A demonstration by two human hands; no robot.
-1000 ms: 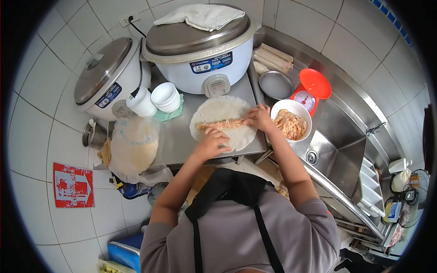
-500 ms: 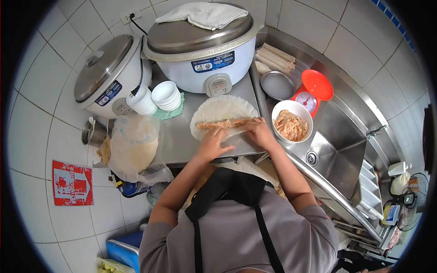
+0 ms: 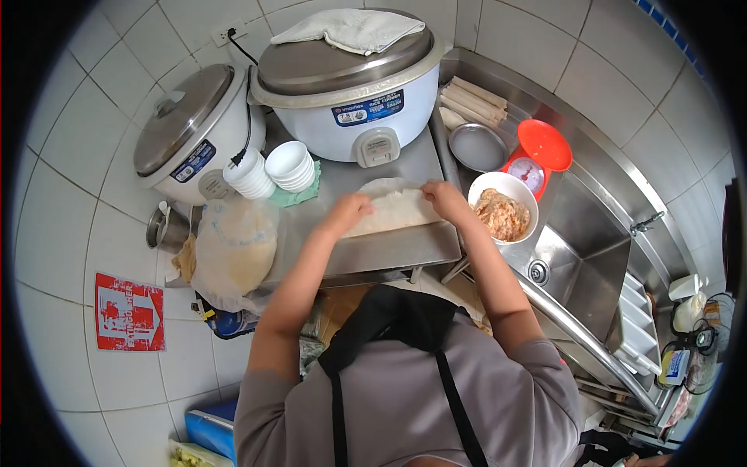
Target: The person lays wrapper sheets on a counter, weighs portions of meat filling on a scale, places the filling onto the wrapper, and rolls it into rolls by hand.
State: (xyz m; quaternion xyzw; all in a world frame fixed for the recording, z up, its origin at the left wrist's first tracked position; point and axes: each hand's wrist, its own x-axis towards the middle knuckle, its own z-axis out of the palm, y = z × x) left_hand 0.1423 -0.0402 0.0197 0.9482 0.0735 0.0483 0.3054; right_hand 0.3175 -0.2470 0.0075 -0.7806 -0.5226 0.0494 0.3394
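A round, pale spring roll wrapper lies on the steel counter, its near side folded up over the meat filling, which is now hidden. My left hand is at the left end of the fold, fingers closed on the wrapper's edge. At the right end, my right hand pinches the same edge. A white bowl of orange-pink minced filling stands just right of my right hand. Left of my left hand rests a plastic bag of round wrappers.
Two rice cookers stand at the back, with stacked white cups before them. Finished-looking rolls, a metal plate and a red scale sit to the right, beside a steel sink.
Both hands have lifted the wrapper's near edge and carried it away from me over the filling. The strip of filling, visible before, is now covered.
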